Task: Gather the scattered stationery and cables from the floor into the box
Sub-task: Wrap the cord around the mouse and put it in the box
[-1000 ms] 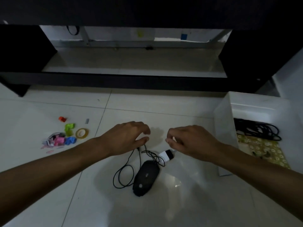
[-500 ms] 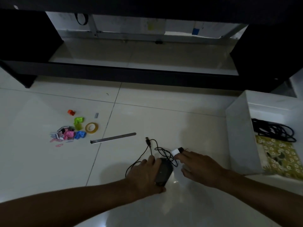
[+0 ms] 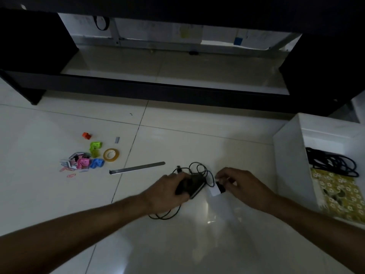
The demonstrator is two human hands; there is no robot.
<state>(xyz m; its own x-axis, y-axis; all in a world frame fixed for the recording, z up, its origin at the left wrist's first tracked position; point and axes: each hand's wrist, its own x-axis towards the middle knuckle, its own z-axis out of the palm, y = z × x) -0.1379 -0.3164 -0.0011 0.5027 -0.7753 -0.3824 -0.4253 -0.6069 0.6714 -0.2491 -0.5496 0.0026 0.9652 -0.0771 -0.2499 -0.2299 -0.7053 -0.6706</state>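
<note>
Your left hand (image 3: 167,191) grips the black mouse (image 3: 190,185), fingers curled over its top, just above the floor (image 3: 197,143) or on it; can't tell which. Its thin black cable (image 3: 198,169) loops up behind the mouse and a second loop trails out under your left wrist. The plug end lies just beyond your left fingertips.

Your right hand (image 3: 240,183) pinches a small white-and-black adapter (image 3: 217,187), thumb and fingers closed on it, right beside the mouse. The cable runs close to it; whether it's connected isn't clear.

The white box (image 3: 290,155) sits at your right, just past your right forearm. Inside it: a coil of black cables (image 3: 333,164) at the far end and a yellow-green patterned sheet (image 3: 339,196) nearer you.

On the floor to your left:
- metal ruler (image 3: 137,168), lying flat, angled, just left of the mouse cable
- roll of yellow tape (image 3: 111,154), near the ruler's left end
- pile of coloured clips (image 3: 83,161) (green, pink, blue, plus small paper clips), touching each other, just left of the tape
- orange clip (image 3: 87,135), apart, beyond the pile
- small grey staple strip (image 3: 117,140), beyond the tape

Dark low furniture (image 3: 158,89) spans the far side.
</note>
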